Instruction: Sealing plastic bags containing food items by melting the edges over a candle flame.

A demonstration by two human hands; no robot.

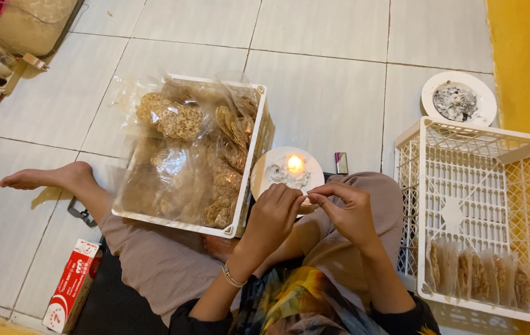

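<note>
Red-and-white carton [71,286] lies left; clear snack packets [181,164] fill white crate [249,186].

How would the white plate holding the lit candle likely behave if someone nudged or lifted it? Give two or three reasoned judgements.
The white plate looks smooth and sits on glossy floor tiles, so it would probably slide easily. The candle is a melted stub in pooled wax, so it seems unlikely to topple. Tilting the plate could spill soft wax or disturb the flame beside the person's left hand and right hand.
</note>
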